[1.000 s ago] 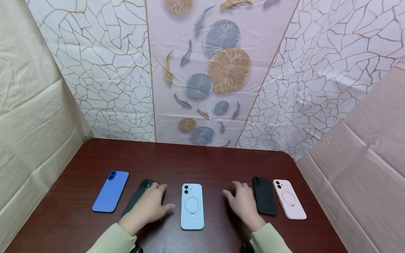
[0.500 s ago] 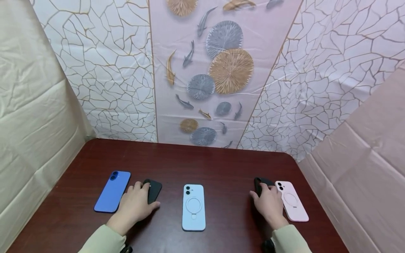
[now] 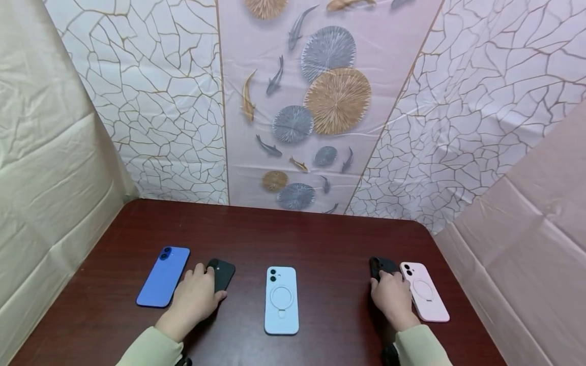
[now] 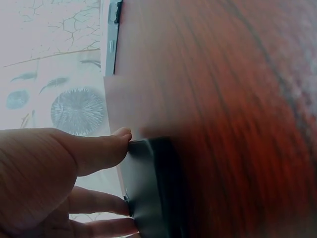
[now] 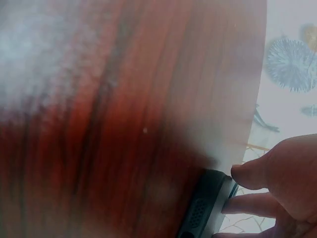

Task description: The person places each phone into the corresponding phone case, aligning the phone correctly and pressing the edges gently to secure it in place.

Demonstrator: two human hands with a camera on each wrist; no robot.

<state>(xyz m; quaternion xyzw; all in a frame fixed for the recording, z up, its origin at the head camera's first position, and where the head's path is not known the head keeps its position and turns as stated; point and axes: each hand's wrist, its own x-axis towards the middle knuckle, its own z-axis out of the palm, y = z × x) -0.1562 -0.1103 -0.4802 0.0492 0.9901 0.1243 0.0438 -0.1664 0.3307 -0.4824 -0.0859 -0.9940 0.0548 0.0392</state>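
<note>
In the head view my left hand [image 3: 192,297] lies over a dark green phone [image 3: 224,274], back side up on the table. Its thumb is at the phone's right edge and the fingers reach over toward the left side. The left wrist view has the thumb [image 4: 106,151] at a corner of this phone [image 4: 141,181]. My right hand [image 3: 393,300] grips a black phone [image 3: 386,265], covering its lower part. From the right wrist, the thumb [image 5: 247,176] and fingers [image 5: 250,204] are at the edges of the black phone [image 5: 210,203].
A blue phone [image 3: 163,277] lies left of my left hand. Between the hands is a light blue phone [image 3: 281,317] with a ring on its back. A pink phone [image 3: 425,292] lies right beside my right hand. Patterned cloth [image 3: 293,168] hangs behind the table [image 3: 256,229].
My left hand has shifted left over the dark green phone. The right hand has moved right, from beside the black phone onto it. In the last half second both hands barely moved.
</note>
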